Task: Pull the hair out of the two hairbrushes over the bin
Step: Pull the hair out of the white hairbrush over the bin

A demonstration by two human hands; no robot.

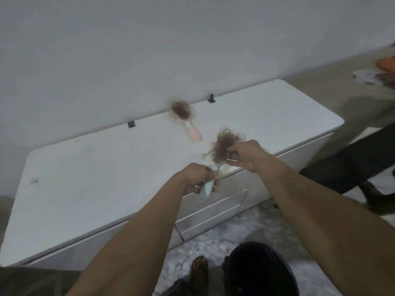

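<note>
My left hand [197, 180] grips the handle of a pale blue hairbrush [208, 188], held above the front edge of a white chest. The brush head is covered by a thick clump of brown hair [224, 145]. My right hand [245, 155] pinches that clump at its right side, fingers closed on the strands. A second hairbrush, pink [193, 132], lies flat on the chest top near the wall, its head also full of brown hair [181, 108]. A black bin [258, 272] stands on the floor below my right forearm, beside my foot.
The white chest [85, 167] fills the middle of the view, set against a white wall. Two small black hinges [131, 124] sit at its back edge. The floor is marbled tile. My sandalled foot [199, 272] is next to the bin. Cloth lies at the far right.
</note>
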